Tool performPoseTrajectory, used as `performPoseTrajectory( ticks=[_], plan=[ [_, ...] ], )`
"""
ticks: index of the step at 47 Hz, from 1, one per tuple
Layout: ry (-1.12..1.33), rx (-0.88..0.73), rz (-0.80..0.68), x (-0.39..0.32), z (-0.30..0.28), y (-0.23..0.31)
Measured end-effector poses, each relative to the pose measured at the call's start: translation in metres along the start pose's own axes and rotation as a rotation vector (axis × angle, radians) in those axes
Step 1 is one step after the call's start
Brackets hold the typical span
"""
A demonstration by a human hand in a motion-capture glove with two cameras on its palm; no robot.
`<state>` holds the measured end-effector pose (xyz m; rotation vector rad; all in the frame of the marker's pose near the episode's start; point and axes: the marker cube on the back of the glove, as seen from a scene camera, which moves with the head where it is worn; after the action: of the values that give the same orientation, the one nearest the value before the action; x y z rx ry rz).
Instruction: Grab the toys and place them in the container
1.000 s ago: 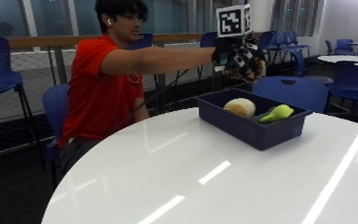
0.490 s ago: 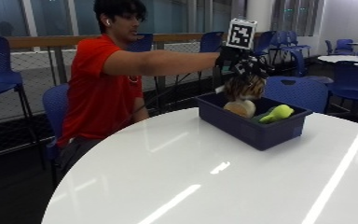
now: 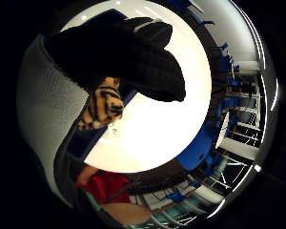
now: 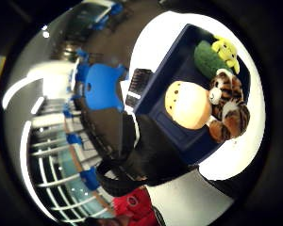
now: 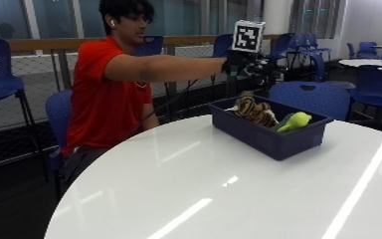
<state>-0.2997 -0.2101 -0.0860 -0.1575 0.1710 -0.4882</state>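
Observation:
In the outside view my gloved right hand (image 5: 252, 68) hovers above the far end of the dark blue container (image 5: 270, 140), fingers relaxed and holding nothing. A striped tiger plush (image 5: 254, 110) lies inside the container, apart from the hand. Beside it rests a green and yellow plush (image 5: 294, 121). The thumb side palm view looks down into the container (image 4: 177, 63): the tiger (image 4: 228, 107) leans against a cream ball (image 4: 188, 104), with the green plush (image 4: 208, 59) behind them. Black gloved fingers (image 3: 128, 57) fill much of the little finger side view, and the tiger (image 3: 103, 106) shows below them.
The container stands at the far side of a round white table (image 5: 244, 194). A blue chair (image 5: 313, 97) is just behind the container, and another (image 5: 58, 119) holds the seated person. More blue chairs and a railing stand further back.
The tiger plush hung from my hand over the container half a second ago. It has left my hand and now lies in the container. My hand stays above it.

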Motion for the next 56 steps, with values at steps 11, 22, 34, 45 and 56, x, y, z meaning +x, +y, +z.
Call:
performPoseTrajectory(
  ticks=[11,22,34,45,56],
  plan=[
    [-0.06,0.008,0.095,0.015,0.018,0.03],
    [-0.09,0.009,0.169,0.055,0.045,0.082],
    [-0.087,0.039,0.245,0.105,0.077,0.144],
    [-0.14,0.041,0.306,0.14,0.104,0.194],
    [-0.16,0.077,0.337,0.16,0.121,0.23]
  ],
)
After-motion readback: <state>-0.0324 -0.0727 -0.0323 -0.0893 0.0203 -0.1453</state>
